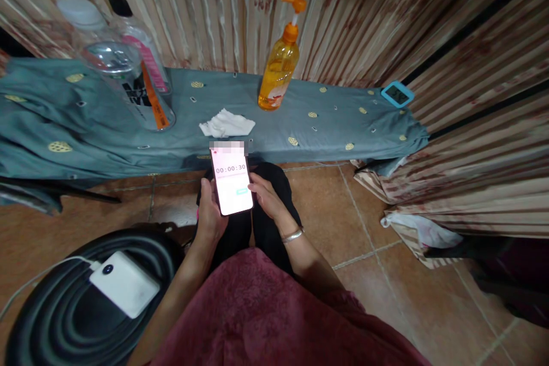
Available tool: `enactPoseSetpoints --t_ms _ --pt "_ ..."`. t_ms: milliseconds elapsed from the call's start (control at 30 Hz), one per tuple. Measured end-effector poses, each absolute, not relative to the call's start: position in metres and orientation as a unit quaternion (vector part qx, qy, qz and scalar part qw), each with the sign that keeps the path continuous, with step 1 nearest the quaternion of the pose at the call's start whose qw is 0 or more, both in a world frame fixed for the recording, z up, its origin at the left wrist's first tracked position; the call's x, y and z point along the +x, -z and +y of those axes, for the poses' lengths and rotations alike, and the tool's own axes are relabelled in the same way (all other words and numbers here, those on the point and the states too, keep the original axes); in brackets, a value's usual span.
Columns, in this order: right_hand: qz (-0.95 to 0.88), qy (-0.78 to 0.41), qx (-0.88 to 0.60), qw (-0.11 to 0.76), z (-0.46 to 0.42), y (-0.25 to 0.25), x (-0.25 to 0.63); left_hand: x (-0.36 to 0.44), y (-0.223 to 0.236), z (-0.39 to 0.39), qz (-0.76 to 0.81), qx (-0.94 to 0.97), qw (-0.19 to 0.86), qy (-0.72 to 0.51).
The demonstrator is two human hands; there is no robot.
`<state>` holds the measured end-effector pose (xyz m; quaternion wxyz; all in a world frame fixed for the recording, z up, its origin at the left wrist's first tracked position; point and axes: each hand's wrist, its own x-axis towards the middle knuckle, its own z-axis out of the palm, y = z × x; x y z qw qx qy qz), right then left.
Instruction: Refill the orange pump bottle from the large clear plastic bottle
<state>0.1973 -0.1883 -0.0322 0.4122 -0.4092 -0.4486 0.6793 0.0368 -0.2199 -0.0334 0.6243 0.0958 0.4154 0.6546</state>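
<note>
A lit smartphone (232, 184) is held over my lap, its screen reading 00:00:30 with a small green button below. My left hand (210, 210) is closed along the phone's left edge. On the other side, my right hand (268, 197) grips the lower right edge, with a fingertip or thumb by the green button. Just beyond the phone's top, a crumpled white tissue (227, 124) lies on the cloth-covered table (334, 126). An amber pump bottle (278, 71) stands upright behind it.
Left on the table are a large clear bottle (122, 77) and a black-topped pump bottle (148, 57). A small blue-framed digital clock (398, 94) sits at the right end. Beside me, a black round stool (47, 297) bears a white power bank (124, 284) with a cable. Curtains (223, 11) hang behind.
</note>
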Motion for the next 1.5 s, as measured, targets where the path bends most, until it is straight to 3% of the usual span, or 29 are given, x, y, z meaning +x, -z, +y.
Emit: enactPoseSetpoints --t_ms 1500 --pt "-0.465 -0.661 -0.421 0.413 -0.1932 0.0233 0.2001 0.0385 0.0398 -0.2218 0.412 0.107 0.622 -0.657"
